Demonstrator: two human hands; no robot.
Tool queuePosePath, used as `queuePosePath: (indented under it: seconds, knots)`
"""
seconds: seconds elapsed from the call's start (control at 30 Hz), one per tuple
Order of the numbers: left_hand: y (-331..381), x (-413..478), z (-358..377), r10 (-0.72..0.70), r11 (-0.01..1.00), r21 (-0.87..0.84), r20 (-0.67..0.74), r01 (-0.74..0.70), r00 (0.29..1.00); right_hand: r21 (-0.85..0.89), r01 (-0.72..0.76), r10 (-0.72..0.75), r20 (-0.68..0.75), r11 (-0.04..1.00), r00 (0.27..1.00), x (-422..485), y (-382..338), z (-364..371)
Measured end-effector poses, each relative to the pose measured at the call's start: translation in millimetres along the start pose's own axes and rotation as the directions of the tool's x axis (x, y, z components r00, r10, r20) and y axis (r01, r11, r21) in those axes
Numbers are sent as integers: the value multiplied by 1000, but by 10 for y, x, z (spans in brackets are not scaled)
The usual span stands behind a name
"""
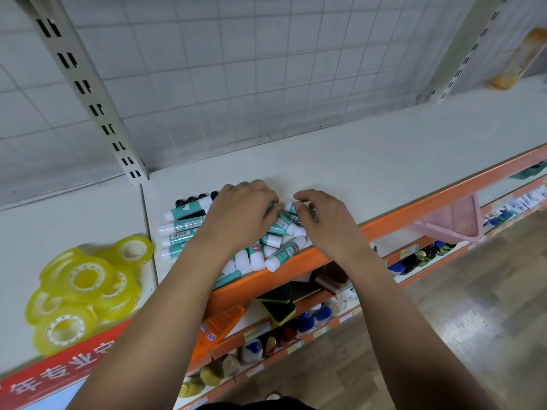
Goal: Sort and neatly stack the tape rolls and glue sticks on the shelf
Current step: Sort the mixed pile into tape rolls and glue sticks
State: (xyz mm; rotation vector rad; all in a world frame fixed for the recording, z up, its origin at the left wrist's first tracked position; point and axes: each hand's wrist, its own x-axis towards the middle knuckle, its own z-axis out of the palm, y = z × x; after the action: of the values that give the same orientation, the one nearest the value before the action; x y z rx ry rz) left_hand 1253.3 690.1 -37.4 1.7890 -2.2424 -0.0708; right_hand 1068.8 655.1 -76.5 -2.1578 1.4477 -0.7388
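Our left hand [239, 214]: fingers curled down over glue sticks [278, 232], clamped on a few. Our right hand [322, 223]: thumb and fingers drawn together at heap top; we cannot tell whether a stick is pinched.

Loose heap lies right of slotted upright [88, 93], forward of its foot. The tidy row [183, 224] sits just right of that foot.

We judge best way: lift few sticks at once, turn caps one way, lay flush against row. Mind the frontmost sticks, they likely roll.

Yellow tape rolls [83, 279] heaped left of upright, not yet stacked.
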Motion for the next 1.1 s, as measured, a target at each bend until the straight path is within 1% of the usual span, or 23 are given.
queuePosePath:
  seconds: [0.07, 0.27, 0.33, 0.47, 0.57, 0.7, 0.87, 0.97, 1.1]
  knots:
    - [-15, -5, 10, -3, 999, 33, -15, 3, 1000, -21, 2, -2, -4, 1000, 1000, -3, -1, 0]
    - [-35, -52, -19, -19, 998, 58, -46, 21, 999, -62, -8, 8, 6, 998, 1000, -29, -70, -25]
    - [-50, -99, -76, -26, 997, 65, -76, 31, 997, -85, 6, -7, -12, 996, 1000, -53, -152, -62]
    - [-145, -295, -284, -60, 992, 97, -181, 79, 982, -134, 108, -119, -74, 985, 990, -68, -537, -138]
    - [-379, -606, -479, -108, 977, 151, -249, 148, 962, -144, 208, -214, -29, 968, 976, -102, -1005, -54]
    - [-823, -1293, -715, -232, 939, 173, -319, 298, 919, -97, 343, -340, 49, 934, 939, -264, -1693, 351]
    - [-1377, -2409, -948, -386, 868, 157, -382, 470, 840, -47, 506, -495, 147, 861, 856, -637, -2624, 1048]
    - [-1727, -3095, -1090, -453, 825, 148, -403, 545, 795, -8, 558, -548, 179, 829, 817, -889, -3196, 1477]
    - [-2183, -3999, -1285, -539, 755, 137, -429, 642, 725, 20, 590, -580, 219, 807, 785, -1174, -3880, 2073]
